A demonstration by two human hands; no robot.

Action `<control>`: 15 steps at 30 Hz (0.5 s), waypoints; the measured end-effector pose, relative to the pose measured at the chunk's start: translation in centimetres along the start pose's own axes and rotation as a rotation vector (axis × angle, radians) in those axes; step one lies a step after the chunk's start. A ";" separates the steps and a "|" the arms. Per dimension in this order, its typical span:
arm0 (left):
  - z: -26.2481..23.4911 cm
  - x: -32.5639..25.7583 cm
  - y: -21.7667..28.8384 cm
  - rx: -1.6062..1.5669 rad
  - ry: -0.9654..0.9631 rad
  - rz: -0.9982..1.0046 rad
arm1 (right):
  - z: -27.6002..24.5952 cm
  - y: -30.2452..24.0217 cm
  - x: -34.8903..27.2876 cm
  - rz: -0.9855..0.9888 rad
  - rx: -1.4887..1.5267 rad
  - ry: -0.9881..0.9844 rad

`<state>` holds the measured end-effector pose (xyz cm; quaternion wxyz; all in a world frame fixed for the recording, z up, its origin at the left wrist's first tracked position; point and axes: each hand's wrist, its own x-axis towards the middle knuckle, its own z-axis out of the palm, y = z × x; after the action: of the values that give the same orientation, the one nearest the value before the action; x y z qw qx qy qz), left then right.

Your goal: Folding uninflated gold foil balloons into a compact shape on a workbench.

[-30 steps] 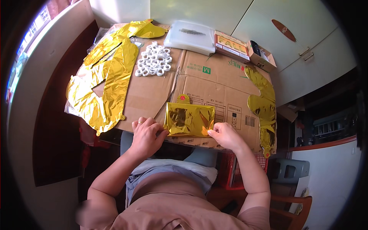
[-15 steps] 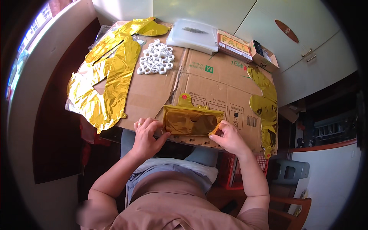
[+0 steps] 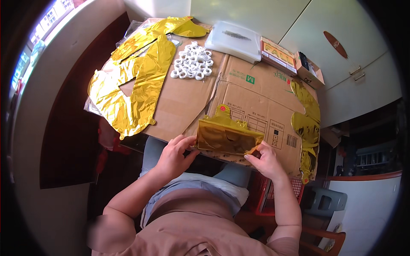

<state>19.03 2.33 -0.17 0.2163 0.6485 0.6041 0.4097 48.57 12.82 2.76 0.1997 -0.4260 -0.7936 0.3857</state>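
A folded gold foil balloon (image 3: 229, 138) lies at the table's near edge, its flat panel facing me. One rounded tab with a red dot and several small tabs stick out along its far side. My left hand (image 3: 174, 154) pinches the balloon's left edge between thumb and fingers. At the near right corner, my right hand (image 3: 267, 160) is closed on the foil, where a bit of it is bunched up.
Flat gold foil balloons (image 3: 141, 94) cover the table's left side; another foil balloon (image 3: 308, 136) hangs along the right edge. White ribbon rolls (image 3: 192, 62), a stack of clear plastic bags (image 3: 234, 40), a printed box (image 3: 278, 55) and an open carton (image 3: 311, 74) sit toward the back. Cardboard (image 3: 179, 98) covers the tabletop.
The view has turned, so the table and everything on it appear farther right. Both hands keep their hold on the folded balloon, which looks much the same.
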 end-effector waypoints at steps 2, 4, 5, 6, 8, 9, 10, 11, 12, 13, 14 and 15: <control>0.0 -0.2 0.1 0.029 0.000 0.003 | 0.2 -1.1 -0.2 0.005 -0.011 0.003; 0.4 -0.2 -0.4 0.069 0.030 0.110 | 0.7 0.2 -0.6 -0.168 -0.163 0.079; 0.6 -0.2 -0.6 0.089 0.045 0.163 | 1.0 1.0 -0.7 -0.255 -0.239 0.117; 0.4 -0.1 -0.2 0.093 0.020 0.160 | 1.4 1.4 -0.5 -0.393 -0.332 0.169; 0.8 -0.3 -0.8 0.061 0.032 0.183 | 1.7 1.6 -0.9 -0.457 -0.405 0.215; 0.8 -0.3 -0.8 0.044 0.039 0.195 | 1.9 1.5 -1.0 -0.490 -0.443 0.238; 0.8 -0.3 -0.7 0.014 0.073 0.195 | 1.9 1.5 -1.2 -0.524 -0.476 0.229; 0.8 -0.4 -0.4 -0.017 0.106 0.194 | 2.0 1.5 -1.4 -0.536 -0.505 0.244; 0.7 -0.4 -0.1 -0.046 0.139 0.194 | 2.2 1.3 -1.6 -0.547 -0.534 0.261; 0.7 -0.7 -0.1 -0.109 0.147 0.134 | 2.3 1.3 -1.9 -0.558 -0.562 0.277; 0.6 -1.3 -0.1 -0.171 0.155 0.073 | 2.4 1.7 -2.1 -0.574 -0.587 0.285; 0.6 -2.0 0.0 -0.233 0.162 0.013 | 2.6 1.8 -2.3 -0.579 -0.600 0.297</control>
<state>19.67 0.58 -1.06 0.2379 0.5875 0.5638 0.5295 49.09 10.36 -0.21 0.2789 -0.2759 -0.9198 0.0011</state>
